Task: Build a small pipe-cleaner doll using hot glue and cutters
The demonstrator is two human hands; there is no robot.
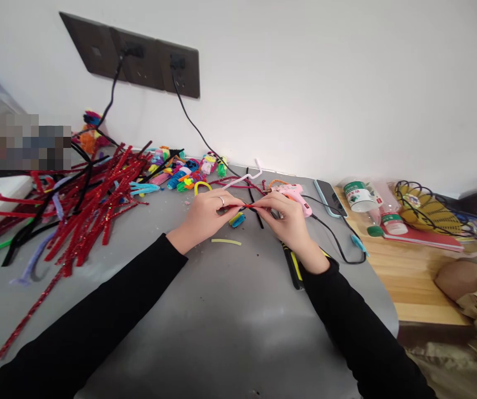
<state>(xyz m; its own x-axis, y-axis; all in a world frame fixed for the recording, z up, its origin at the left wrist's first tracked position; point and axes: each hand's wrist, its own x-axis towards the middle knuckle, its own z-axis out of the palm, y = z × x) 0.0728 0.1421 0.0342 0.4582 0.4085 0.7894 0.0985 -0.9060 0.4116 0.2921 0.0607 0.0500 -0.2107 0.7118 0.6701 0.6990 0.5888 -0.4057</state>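
Note:
Both hands meet fingertip to fingertip above the middle of the grey table mat (pixel 205 327). My left hand (pixel 211 213) pinches one part of a short red pipe cleaner (pixel 248 205), and my right hand (pixel 286 219) pinches it close by. Much of the piece is hidden by the fingers. Just below the fingertips lies a small blue and yellow pipe cleaner bundle (pixel 237 220). A short yellow strip (pixel 226 241) rests nearer to me. Behind my right hand is a pink glue gun (pixel 300 200), and black-and-yellow pliers handles (pixel 292 269) show beneath my right wrist.
Many red glittery pipe cleaners (pixel 97 205) spread over the left side. Small colourful pipe cleaner figures (pixel 188 169) line the wall. A phone (pixel 330 198) and the glue gun's black cord (pixel 338 249) lie at right, beside bottles (pixel 358 197) on a wooden surface (pixel 413 277).

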